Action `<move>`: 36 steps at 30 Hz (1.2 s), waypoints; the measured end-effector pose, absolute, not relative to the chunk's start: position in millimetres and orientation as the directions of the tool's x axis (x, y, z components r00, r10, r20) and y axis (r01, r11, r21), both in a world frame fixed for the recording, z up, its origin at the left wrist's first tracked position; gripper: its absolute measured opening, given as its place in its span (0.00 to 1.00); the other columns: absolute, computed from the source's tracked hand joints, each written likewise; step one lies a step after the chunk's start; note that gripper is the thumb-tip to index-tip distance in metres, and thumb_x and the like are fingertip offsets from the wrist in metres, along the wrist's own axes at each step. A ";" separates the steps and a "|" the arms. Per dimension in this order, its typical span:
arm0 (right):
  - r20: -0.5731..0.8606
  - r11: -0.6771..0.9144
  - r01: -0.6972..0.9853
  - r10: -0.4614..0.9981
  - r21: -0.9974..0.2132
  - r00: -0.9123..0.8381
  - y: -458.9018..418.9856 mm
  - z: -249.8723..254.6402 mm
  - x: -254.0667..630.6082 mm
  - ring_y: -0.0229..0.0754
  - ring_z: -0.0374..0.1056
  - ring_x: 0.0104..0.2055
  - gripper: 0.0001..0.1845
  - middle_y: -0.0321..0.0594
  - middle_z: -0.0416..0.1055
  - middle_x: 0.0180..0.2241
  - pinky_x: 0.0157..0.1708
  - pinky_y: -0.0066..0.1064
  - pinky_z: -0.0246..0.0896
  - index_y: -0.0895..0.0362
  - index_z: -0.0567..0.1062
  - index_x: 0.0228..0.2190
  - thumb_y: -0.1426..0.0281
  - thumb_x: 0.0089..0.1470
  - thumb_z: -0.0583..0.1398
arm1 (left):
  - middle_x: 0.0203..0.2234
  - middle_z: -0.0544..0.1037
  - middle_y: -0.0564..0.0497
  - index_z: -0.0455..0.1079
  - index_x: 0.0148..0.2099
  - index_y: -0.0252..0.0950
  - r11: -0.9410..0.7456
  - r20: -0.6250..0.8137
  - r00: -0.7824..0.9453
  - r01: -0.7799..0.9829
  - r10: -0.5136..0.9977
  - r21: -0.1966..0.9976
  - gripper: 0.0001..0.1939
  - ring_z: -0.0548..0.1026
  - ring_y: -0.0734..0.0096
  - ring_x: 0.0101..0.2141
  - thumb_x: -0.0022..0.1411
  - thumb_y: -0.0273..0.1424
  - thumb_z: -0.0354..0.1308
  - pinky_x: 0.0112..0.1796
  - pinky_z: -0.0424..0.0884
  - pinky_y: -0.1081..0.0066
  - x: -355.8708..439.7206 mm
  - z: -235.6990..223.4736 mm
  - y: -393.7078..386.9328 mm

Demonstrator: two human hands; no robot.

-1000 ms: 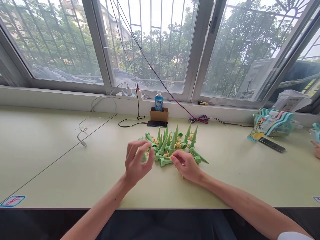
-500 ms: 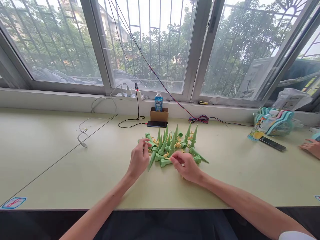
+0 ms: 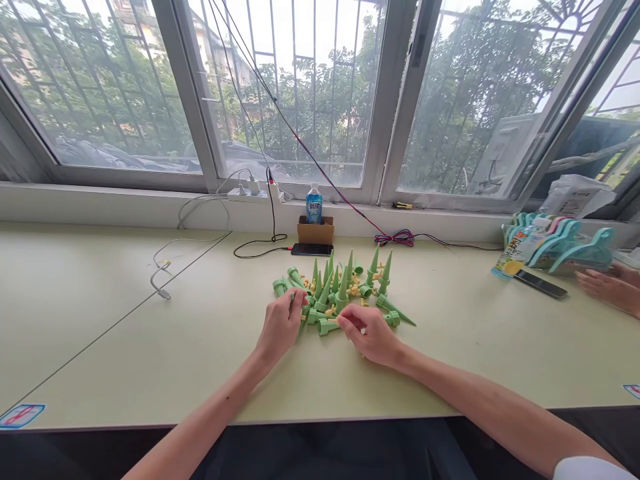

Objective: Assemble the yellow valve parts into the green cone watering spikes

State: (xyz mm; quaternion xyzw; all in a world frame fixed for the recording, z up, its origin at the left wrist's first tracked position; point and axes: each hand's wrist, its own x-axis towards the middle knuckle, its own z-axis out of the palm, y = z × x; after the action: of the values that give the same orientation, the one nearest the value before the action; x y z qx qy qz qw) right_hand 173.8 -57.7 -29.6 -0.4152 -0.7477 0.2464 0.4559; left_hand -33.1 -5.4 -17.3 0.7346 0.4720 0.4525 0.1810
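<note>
A heap of green plant watering spikes lies on the table, some standing point up and others on their sides. Small yellow valves are scattered among them. At the heap's left edge my left hand is closed, its fingertips pinched on a green watering spike that is mostly hidden behind them. My right hand rests at the front of the heap, thumb and forefinger closed on a small yellow valve. Just beyond those fingertips lies a spike with its cap facing left.
Behind the heap are a phone, a cardboard box and a blue bottle. Cables run along the back. At right lie another phone, a drink pouch, teal hangers and another person's hand.
My left hand has come down from above the heap, its spread fingers closing on a spike. My right hand keeps its pinch. At right, the other person's hand has moved further in with a teal hanger.
</note>
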 end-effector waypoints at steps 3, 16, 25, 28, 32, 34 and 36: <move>0.476 0.532 0.398 0.847 -0.748 -0.238 -57.6 -30.6 173.8 0.34 0.53 0.21 0.14 0.31 0.60 0.20 0.21 0.26 0.49 0.56 0.68 0.28 0.63 0.64 0.55 | 0.26 0.78 0.50 0.67 0.34 0.37 -0.521 0.547 0.099 0.484 0.831 0.703 0.19 0.75 0.70 0.28 0.72 0.40 0.43 0.31 0.69 0.73 -33.4 -13.7 -7.7; 0.429 0.495 0.334 0.867 -0.802 -0.255 -62.8 -26.7 171.1 0.34 0.61 0.21 0.10 0.34 0.67 0.25 0.21 0.25 0.59 0.55 0.69 0.33 0.62 0.63 0.56 | 0.21 0.70 0.53 0.65 0.31 0.36 -0.750 0.695 0.291 0.341 0.658 0.567 0.23 0.63 0.77 0.19 0.74 0.40 0.39 0.24 0.62 0.75 -32.3 -19.6 -17.1; 0.452 0.518 0.356 0.854 -0.778 -0.257 -61.8 -27.2 171.2 0.33 0.62 0.21 0.08 0.33 0.66 0.24 0.21 0.25 0.59 0.56 0.69 0.33 0.65 0.61 0.58 | 0.25 0.73 0.49 0.66 0.33 0.36 -0.759 0.752 0.191 0.351 0.631 0.548 0.23 0.68 0.73 0.25 0.74 0.41 0.39 0.26 0.65 0.73 -32.0 -19.1 -15.0; 0.467 0.530 0.366 0.848 -0.765 -0.252 -61.7 -28.4 171.7 0.34 0.62 0.22 0.08 0.33 0.67 0.23 0.22 0.25 0.59 0.56 0.69 0.33 0.65 0.61 0.58 | 0.26 0.73 0.47 0.67 0.34 0.36 -0.739 0.763 0.128 0.394 0.634 0.547 0.23 0.71 0.67 0.31 0.74 0.43 0.38 0.31 0.68 0.70 -31.4 -15.5 -15.7; 0.466 0.530 0.380 0.848 -0.758 -0.253 -61.6 -29.5 172.1 0.35 0.62 0.22 0.08 0.33 0.66 0.23 0.23 0.26 0.59 0.56 0.69 0.33 0.64 0.61 0.57 | 0.25 0.73 0.48 0.69 0.36 0.36 -0.672 0.720 0.086 0.450 0.688 0.588 0.25 0.70 0.68 0.29 0.73 0.44 0.38 0.30 0.67 0.70 -30.8 -14.9 -16.0; 0.463 0.529 0.383 0.849 -0.758 -0.255 -61.4 -29.7 172.2 0.35 0.62 0.23 0.09 0.34 0.67 0.24 0.23 0.26 0.59 0.56 0.69 0.33 0.64 0.61 0.57 | 0.23 0.72 0.50 0.71 0.40 0.36 -0.637 0.673 0.099 0.448 0.733 0.627 0.25 0.66 0.72 0.22 0.73 0.45 0.38 0.26 0.65 0.71 -30.3 -15.8 -16.4; 0.463 0.529 0.383 0.849 -0.757 -0.255 -61.3 -29.8 172.3 0.35 0.62 0.23 0.08 0.34 0.67 0.24 0.23 0.26 0.58 0.56 0.69 0.33 0.64 0.61 0.57 | 0.22 0.72 0.52 0.71 0.42 0.36 -0.616 0.639 0.116 0.441 0.760 0.653 0.25 0.61 0.75 0.17 0.73 0.45 0.37 0.23 0.62 0.72 -29.8 -16.2 -17.2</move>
State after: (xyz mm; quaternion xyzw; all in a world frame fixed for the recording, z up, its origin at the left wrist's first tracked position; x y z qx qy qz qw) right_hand 172.3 -61.3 -29.8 -0.4112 -0.7491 0.2579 0.4508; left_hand -29.8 -17.2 -16.2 0.7313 0.4105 0.5228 0.1528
